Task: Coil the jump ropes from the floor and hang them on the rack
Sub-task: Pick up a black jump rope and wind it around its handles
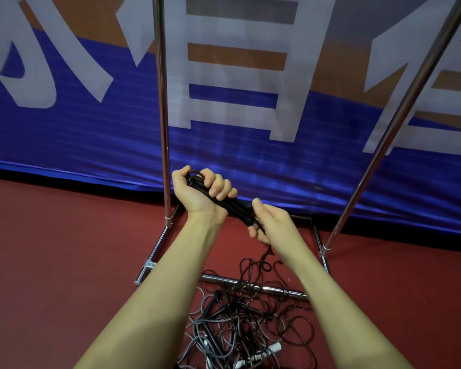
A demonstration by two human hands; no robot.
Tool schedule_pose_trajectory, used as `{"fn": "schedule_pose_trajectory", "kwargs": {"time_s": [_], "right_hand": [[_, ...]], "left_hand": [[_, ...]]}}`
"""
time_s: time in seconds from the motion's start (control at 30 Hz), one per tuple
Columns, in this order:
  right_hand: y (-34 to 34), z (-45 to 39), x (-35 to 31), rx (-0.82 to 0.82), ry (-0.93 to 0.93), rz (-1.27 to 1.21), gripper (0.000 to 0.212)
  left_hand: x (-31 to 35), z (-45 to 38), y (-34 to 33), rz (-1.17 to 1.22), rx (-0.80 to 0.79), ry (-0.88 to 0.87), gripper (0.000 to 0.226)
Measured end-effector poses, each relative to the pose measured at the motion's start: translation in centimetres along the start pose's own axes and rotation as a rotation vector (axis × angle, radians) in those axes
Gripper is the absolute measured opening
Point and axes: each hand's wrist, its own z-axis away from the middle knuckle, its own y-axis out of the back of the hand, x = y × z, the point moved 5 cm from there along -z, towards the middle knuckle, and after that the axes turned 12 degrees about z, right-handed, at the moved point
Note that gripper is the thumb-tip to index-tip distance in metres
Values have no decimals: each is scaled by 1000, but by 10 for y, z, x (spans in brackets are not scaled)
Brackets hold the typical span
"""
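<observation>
My left hand grips the black handles of a jump rope, held slanting down to the right in front of the rack. My right hand pinches the lower end of those handles, and the thin black cord trails down from it. That cord runs into a tangled pile of black and grey jump ropes on the red floor, lying across the rack's lower bar. The chrome rack stands right ahead with two uprights; its top bar is out of frame.
A blue, brown and white banner hangs behind the rack down to the floor. The rack's base feet stick out over the red floor on the left and right. A few white handles lie in the pile.
</observation>
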Motion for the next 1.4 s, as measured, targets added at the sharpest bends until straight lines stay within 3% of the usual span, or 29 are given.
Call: {"fn": "schedule_pose_trajectory", "kwargs": {"time_s": [0.13,0.23,0.4,0.57,0.7,0.87,0.97,1.03,1.13,1.3,1.4], "right_hand": [[3,0,-2,61,-100,151,52],[9,2,-8,202,-66,194,58],[13,-1,-1,363,-94,48,50],[23,-3,6,476,-112,25,49],[43,-3,18,566,-124,157,52],[37,3,16,535,-35,333,48],[35,5,6,547,36,341,47],[38,7,4,565,51,284,47],[38,11,2,593,65,188,46],[33,12,1,571,47,88,47],[34,13,0,552,24,55,46]], "left_hand": [[-12,5,-5,-7,-30,32,50],[-17,8,-8,8,-70,54,43],[-21,12,-10,40,-108,95,39],[-24,8,-8,-68,-29,117,43],[-4,-7,0,-521,26,-15,31],[-1,5,-21,-1200,-236,-289,27],[-11,12,-18,-1799,-362,-440,64],[-13,12,-10,-2057,-358,-480,73],[-13,14,-2,-2210,-396,-624,56],[-12,16,-12,-2312,-446,-970,50],[-15,18,-18,-2303,-521,-1043,48]]}}
